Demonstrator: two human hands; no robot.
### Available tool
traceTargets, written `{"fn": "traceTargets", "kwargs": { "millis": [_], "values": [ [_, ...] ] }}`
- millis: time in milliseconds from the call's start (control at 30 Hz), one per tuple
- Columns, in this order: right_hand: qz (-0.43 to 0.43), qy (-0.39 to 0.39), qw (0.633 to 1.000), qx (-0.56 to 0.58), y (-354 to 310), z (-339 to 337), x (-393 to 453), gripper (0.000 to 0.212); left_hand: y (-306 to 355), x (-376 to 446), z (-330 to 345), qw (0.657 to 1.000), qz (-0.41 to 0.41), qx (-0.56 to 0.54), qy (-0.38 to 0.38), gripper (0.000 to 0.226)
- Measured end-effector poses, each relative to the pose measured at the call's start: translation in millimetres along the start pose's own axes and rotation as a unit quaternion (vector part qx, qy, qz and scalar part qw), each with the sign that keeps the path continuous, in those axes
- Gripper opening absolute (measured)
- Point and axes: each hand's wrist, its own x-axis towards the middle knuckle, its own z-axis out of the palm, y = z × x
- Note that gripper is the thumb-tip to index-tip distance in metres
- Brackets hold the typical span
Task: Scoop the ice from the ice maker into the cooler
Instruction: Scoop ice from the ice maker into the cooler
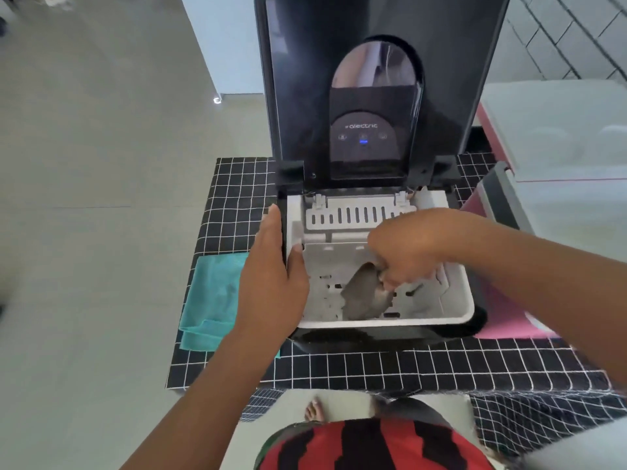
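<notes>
Hands at the open ice maker: our left hand lies flat on its side, our right hand grips the scoop in the basket.

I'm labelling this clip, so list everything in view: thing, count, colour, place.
ice maker: one, black, lid up, on the tablecloth
ice basket: one, white, inside the ice maker
scoop: one, grey, in the basket
tablecloth: one, black with white grid, under the ice maker
cloth: one, teal, left of the ice maker
cooler: one, pink, right of the ice maker
left hand: on the ice maker's left edge
right hand: grips the scoop
</notes>
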Motion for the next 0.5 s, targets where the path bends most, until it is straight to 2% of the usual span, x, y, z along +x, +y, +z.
{"fn": "traceTargets", "kwargs": {
  "millis": [133,333,400,500],
  "values": [
    [-0.009,0.006,0.998,0.07,17.9,14.7,-4.5,0.031,-2.1,-1.0,1.6,1.0,-0.017,-0.001,0.0,0.059],
    [0.005,-0.01,0.993,0.115,18.8,24.3,4.0,0.042,-3.5,-2.3,3.4,1.0,-0.025,-0.011,0.002,0.061],
    [-0.012,-0.029,0.99,0.134,19.8,23.9,6.3,0.047,-4.2,-3.4,3.5,1.0,-0.026,-0.009,-0.001,0.062],
    [-0.024,-0.081,0.979,0.183,23.4,16.3,9.8,0.045,-4.6,-4.1,3.4,0.999,-0.032,0.004,-0.005,0.062]
  ]
}}
